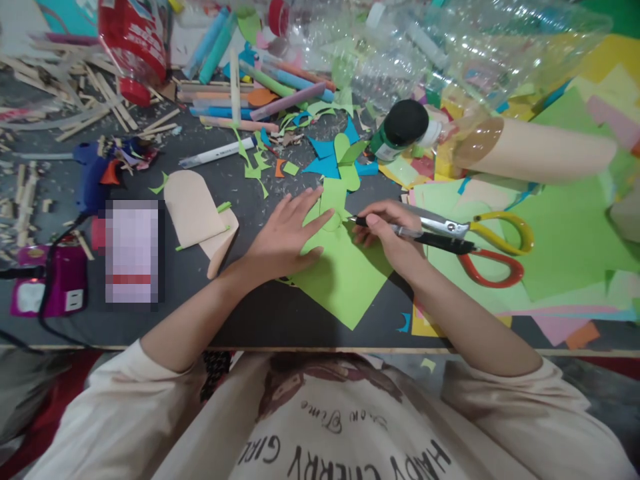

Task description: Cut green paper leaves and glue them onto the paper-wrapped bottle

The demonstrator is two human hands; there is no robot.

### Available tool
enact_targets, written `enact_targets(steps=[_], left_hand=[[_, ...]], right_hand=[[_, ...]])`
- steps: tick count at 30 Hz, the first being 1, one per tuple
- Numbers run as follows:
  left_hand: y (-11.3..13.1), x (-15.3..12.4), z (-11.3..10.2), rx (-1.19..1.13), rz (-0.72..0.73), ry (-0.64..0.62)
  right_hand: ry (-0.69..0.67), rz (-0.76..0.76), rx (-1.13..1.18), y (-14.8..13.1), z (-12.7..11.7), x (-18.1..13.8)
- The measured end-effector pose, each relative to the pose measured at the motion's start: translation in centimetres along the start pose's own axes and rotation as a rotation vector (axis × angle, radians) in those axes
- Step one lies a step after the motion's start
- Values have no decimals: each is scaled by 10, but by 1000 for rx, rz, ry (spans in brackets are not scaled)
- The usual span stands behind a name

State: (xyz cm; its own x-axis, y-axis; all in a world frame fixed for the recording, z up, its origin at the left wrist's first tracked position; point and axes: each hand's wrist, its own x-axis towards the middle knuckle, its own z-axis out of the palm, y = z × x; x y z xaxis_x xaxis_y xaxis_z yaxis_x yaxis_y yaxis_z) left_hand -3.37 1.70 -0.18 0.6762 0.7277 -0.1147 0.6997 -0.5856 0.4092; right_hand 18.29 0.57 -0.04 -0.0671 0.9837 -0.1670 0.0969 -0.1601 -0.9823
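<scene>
Pen (443,242), pinched in the right hand (397,243), lies nearly level at mid-frame, tip pointing left, just beside a green strip (333,191) whose long axis runs up the frame on the green paper (350,287). The left hand (285,230), spread flat, gripping nothing, reaches the strip's left side.

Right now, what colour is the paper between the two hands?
The paper is lime green, clearest in the head view.

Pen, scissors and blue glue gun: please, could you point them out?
Pen (431,239): head view, on the black barrel.
Scissors (452,227): head view, at the pivot.
Glue gun (93,183): head view, on the blue body.
</scene>
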Motion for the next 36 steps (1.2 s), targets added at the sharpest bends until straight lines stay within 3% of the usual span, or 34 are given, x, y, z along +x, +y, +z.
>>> enact_targets(steps=[14, 25, 36], left_hand=[[4, 1, 1, 48, -5, 21], [2, 5, 1, 22, -55, 18], [1, 6, 8, 22, -70, 51]], right_hand=[[-97, -86, -103, 5, -3, 4], [-26, -9, -96, 2, 4, 12], [-161, -46, -240, 2, 10, 4]])
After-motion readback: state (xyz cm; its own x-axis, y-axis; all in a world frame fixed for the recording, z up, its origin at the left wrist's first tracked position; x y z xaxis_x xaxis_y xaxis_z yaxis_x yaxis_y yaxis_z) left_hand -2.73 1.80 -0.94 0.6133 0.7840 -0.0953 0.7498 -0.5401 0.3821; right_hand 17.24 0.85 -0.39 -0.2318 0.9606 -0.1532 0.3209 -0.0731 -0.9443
